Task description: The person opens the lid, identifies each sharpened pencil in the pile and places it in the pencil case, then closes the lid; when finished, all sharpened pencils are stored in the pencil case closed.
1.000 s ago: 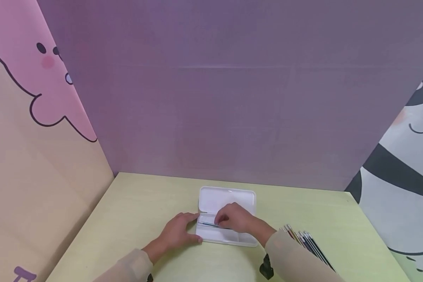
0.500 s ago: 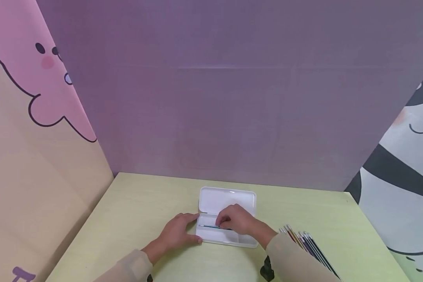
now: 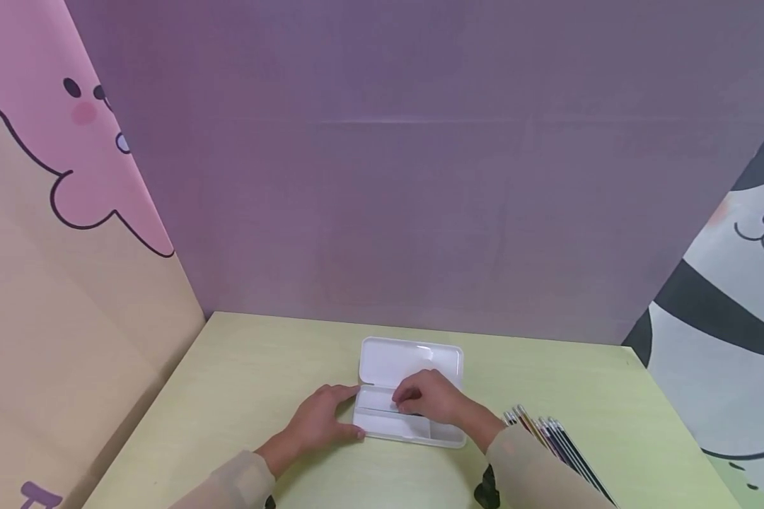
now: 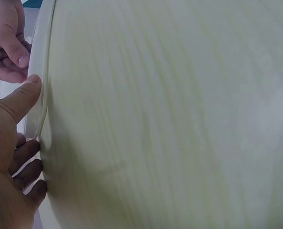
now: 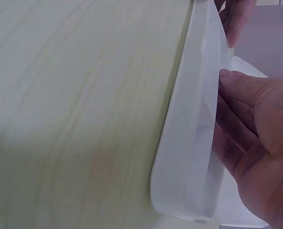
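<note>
A white pencil case (image 3: 392,425) lies on the table with its lid (image 3: 382,359) folded back. At its left end my left hand (image 3: 318,418) holds it, thumb at the front corner and index finger at the back corner. The thumb rests on the front rim in the left wrist view. My right hand (image 3: 429,396) is over the case's back compartment, fingers curled and fingertips down inside. A thin line by the divider may be the pencil's edge. Whether my fingers still pinch the pencil cannot be seen; in the right wrist view the case wall (image 5: 186,129) hides their tips.
Several pencils (image 3: 563,445) lie in a bundle on the table at the right, partly under my right sleeve (image 3: 535,466). The pale yellow table (image 3: 280,353) ends at a purple backdrop (image 3: 388,212). Printed side panels stand at left and right.
The pencil by my right fingers has sunk lower into the back compartment and is now hardly visible. My right hand has shifted slightly right and toward me. The left hand stays put.
</note>
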{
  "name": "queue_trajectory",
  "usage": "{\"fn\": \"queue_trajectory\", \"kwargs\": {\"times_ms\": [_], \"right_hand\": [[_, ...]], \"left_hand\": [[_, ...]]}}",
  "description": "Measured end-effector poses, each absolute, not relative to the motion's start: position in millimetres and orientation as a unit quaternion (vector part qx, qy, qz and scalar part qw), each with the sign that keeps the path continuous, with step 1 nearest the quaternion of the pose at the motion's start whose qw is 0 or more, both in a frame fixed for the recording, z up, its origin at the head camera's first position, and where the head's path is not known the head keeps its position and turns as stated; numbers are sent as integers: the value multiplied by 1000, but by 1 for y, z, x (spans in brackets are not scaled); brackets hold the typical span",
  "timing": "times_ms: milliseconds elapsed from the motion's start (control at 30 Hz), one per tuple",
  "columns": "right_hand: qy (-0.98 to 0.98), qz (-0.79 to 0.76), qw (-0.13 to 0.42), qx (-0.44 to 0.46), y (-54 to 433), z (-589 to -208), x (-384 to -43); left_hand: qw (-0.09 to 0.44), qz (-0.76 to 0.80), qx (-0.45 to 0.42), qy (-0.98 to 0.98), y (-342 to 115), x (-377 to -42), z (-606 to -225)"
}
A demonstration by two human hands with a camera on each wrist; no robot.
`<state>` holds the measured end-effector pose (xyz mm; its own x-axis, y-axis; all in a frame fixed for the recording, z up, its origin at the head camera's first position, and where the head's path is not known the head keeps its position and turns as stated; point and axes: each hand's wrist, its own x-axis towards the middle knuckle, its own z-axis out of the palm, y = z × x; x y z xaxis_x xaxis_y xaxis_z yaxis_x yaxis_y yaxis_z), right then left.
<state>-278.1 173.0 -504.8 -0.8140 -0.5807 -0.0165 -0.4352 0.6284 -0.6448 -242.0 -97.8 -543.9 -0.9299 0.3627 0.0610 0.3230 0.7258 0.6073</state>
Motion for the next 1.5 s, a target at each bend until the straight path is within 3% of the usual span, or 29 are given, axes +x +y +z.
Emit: {"fn": "queue_trajectory", "kwargs": {"times_ms": [400, 767, 1267, 1500], "right_hand": [[877, -351, 68, -321, 202, -492, -275], [895, -369, 61, -242, 263, -464, -261], [917, -351, 16, -188, 365, -466, -226], [919, -366, 44, -139, 404, -473, -204]], "left_hand": [[29, 308, 191, 931, -95, -242, -541], [23, 302, 199, 932, -93, -242, -539], [18, 321, 186, 929, -92, -241, -545], [24, 329, 180, 927, -91, -240, -545]]}}
